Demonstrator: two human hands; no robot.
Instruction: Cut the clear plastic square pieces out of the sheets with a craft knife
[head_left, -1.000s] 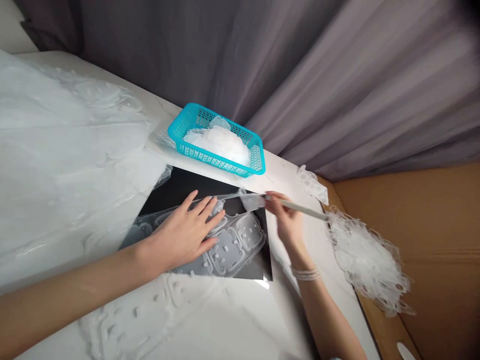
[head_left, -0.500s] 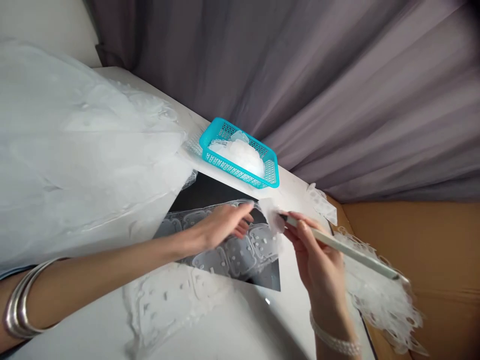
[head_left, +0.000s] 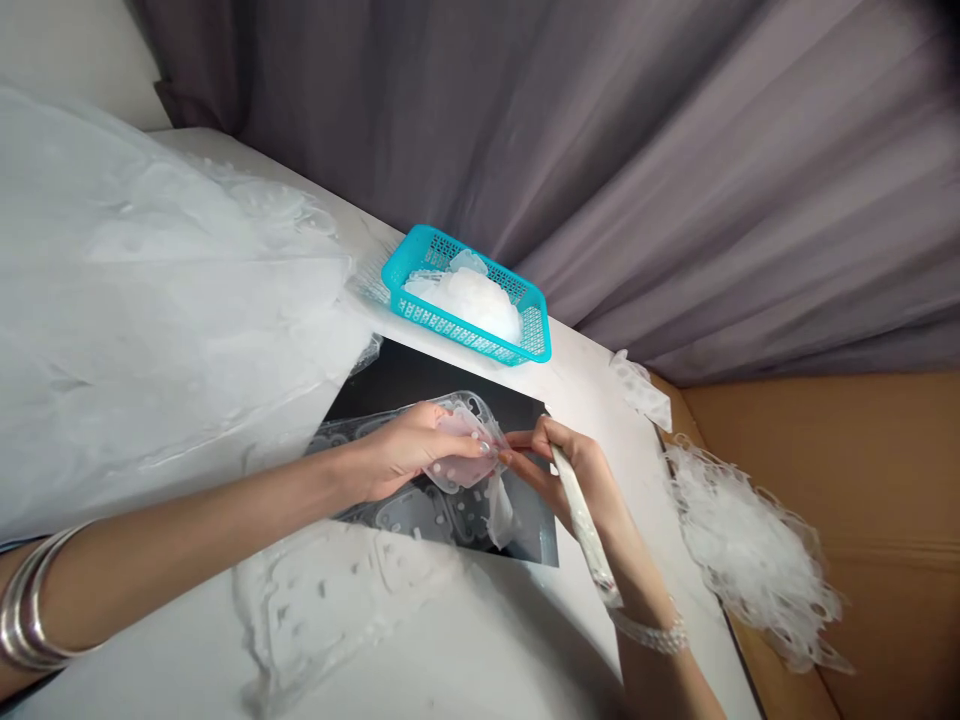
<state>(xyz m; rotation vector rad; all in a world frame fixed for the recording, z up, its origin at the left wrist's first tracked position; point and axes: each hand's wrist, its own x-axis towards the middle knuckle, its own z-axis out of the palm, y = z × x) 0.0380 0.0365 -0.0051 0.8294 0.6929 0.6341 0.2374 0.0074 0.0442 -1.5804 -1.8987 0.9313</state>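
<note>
My left hand (head_left: 409, 450) pinches one end of a clear, flexible moulded sheet (head_left: 469, 455), thumb on top, lifting it off a black mat (head_left: 442, 375). Rounded-square shapes with small holes run along the sheet. At the sheet's right edge, the thumb and a finger of my right hand (head_left: 559, 470) are closed together, meeting the left fingertips. A slim pale-handled tool (head_left: 581, 520) is tucked in that same hand, pointing down toward the wrist; its working end is hidden. A thin white scrap (head_left: 501, 515) hangs below the fingers.
A turquoise basket (head_left: 465, 335) holding translucent pieces stands behind the mat. More clear sheets (head_left: 330, 600) lie in front. A large heap of sheets in plastic (head_left: 187, 320) covers the left side. Stringy offcuts (head_left: 750, 550) pile up at the right edge, beside a cardboard box (head_left: 825, 450).
My left hand has closed on the sheet's end and raised it. The right hand has moved in to the sheet, its tool swung round to point down. A whitish piece has left the right fingers.
</note>
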